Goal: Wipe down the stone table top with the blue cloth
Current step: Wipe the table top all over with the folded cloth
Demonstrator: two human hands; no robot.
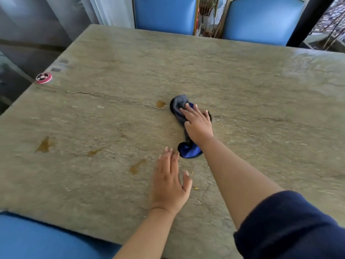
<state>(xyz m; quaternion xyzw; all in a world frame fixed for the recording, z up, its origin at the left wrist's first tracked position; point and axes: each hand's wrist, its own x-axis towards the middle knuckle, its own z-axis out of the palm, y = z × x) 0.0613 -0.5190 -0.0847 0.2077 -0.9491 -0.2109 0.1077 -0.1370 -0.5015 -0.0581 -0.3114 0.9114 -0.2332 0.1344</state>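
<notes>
A bunched blue cloth [178, 107] lies near the middle of the stone table top [242, 75]. My right hand [198, 124] presses flat on the cloth, fingers spread, covering its middle; a darker blue end sticks out below the wrist. My left hand [170, 184] rests flat on the bare stone nearer to me, fingers apart, its fingertips close to the cloth's near end. Several brown stains mark the stone: one [160, 103] just left of the cloth, others [43, 145] [137, 166] toward the near left.
A small round pink and black object [43, 77] sits at the table's left edge. A long crack [112, 100] runs across the stone. Two blue chairs [165, 14] [261, 17] stand at the far side, and a blue seat [37, 238] lies under the near edge.
</notes>
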